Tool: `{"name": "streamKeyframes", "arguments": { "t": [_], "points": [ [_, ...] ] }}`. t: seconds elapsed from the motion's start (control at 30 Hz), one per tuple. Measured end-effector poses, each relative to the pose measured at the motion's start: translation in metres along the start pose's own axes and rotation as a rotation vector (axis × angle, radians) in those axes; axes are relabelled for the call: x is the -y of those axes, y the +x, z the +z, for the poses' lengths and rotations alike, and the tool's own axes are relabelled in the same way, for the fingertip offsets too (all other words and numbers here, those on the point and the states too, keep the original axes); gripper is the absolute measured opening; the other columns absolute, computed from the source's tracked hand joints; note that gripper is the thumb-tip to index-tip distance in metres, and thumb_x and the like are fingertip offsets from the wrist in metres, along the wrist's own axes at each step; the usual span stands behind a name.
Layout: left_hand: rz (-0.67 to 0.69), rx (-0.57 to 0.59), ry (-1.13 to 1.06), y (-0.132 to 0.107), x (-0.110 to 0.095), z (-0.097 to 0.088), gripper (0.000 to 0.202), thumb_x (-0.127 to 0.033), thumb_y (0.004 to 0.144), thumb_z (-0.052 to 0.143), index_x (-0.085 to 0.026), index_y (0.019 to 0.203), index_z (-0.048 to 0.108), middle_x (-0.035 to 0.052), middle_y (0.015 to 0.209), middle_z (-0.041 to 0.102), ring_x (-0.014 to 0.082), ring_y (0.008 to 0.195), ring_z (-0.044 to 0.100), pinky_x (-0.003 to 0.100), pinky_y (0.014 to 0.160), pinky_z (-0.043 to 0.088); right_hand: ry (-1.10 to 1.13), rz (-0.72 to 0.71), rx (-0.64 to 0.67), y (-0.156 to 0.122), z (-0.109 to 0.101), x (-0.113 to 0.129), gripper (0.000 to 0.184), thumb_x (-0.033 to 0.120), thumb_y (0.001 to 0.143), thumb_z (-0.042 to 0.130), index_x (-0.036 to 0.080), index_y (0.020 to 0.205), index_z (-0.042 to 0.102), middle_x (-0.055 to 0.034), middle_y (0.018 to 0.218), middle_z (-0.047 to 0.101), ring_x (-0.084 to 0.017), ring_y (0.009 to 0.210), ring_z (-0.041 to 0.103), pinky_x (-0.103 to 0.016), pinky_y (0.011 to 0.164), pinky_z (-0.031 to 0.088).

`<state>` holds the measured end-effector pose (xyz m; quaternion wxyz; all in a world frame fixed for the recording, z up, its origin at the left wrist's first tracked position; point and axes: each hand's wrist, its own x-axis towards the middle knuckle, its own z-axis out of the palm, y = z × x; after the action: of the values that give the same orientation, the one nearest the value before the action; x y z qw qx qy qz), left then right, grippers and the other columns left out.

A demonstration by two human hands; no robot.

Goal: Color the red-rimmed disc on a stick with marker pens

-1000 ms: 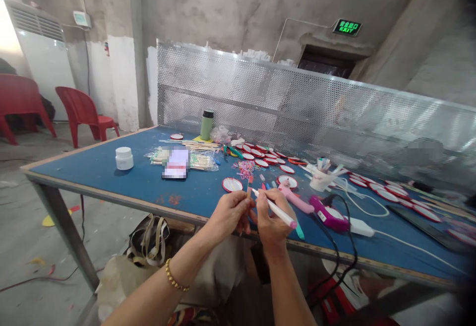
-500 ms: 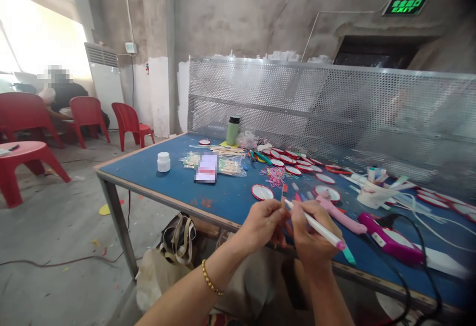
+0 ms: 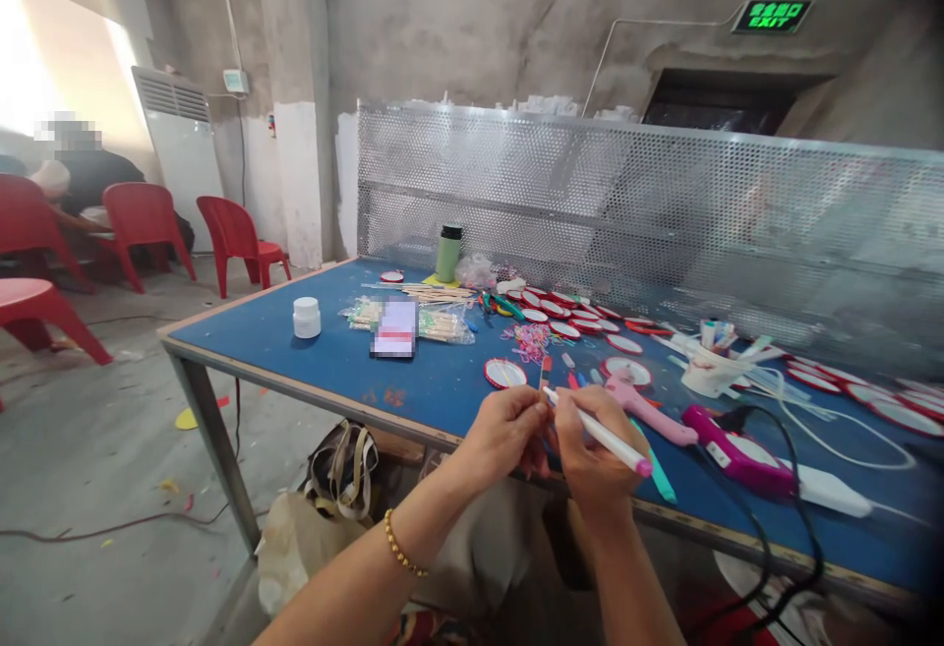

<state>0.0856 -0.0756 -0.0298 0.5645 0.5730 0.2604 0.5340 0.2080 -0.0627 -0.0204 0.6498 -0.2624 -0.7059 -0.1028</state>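
Note:
Near the table's front edge, my left hand (image 3: 505, 430) pinches a thin flat stick with a red end (image 3: 546, 371) pointing upward. My right hand (image 3: 594, 454) grips a white marker (image 3: 609, 441) with a pink end, its tip at the stick beside my left fingertips. Whether the tip touches the stick, I cannot tell. Just beyond my hands lies a round white disc with a red rim (image 3: 505, 373). A pink glue gun (image 3: 653, 412) rests to the right of my right hand, with a green marker-like piece (image 3: 656, 469) close by.
On the blue table (image 3: 331, 385) are a white jar (image 3: 306, 318), a phone (image 3: 394, 329), bagged sticks (image 3: 446, 323), a green bottle (image 3: 448, 255), colourful bands (image 3: 529, 341), several red-rimmed discs, a cup of markers (image 3: 708, 371) and a purple corded box (image 3: 741, 454). A perforated metal panel (image 3: 516, 174) stands behind.
The view has turned slightly to the right, so the table and its things sit further left. Both hands keep their hold on the stick and the marker, with little movement between them.

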Motion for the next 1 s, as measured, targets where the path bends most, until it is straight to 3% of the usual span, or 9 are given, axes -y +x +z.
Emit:
{"name": "streamKeyframes", "arguments": {
  "t": [0.6,1.0],
  "points": [
    [-0.067,-0.022,-0.024,-0.006,-0.005,0.002,0.036,-0.052,0.085,0.059,-0.017,0.086,0.053,-0.0033,0.063,0.061,0.0092,0.042,0.057,0.018,0.039,0.04,0.06,0.119,-0.044,-0.005,-0.003,0.003,0.013,0.012,0.09,0.056,0.019,0.08,0.062,0.0017,0.069,0.06,-0.012,0.062,0.057,-0.026,0.059,0.048],
    [-0.073,-0.031,-0.002,-0.007,-0.009,0.005,0.036,-0.052,0.086,0.058,-0.017,0.08,0.051,-0.0042,0.049,0.055,0.0095,0.04,0.054,0.017,0.039,0.036,0.023,0.071,-0.01,-0.004,-0.003,0.004,0.013,0.014,0.09,0.056,0.019,0.079,0.062,0.0006,0.068,0.063,-0.013,0.063,0.06,-0.027,0.06,0.05]
  ]
}}
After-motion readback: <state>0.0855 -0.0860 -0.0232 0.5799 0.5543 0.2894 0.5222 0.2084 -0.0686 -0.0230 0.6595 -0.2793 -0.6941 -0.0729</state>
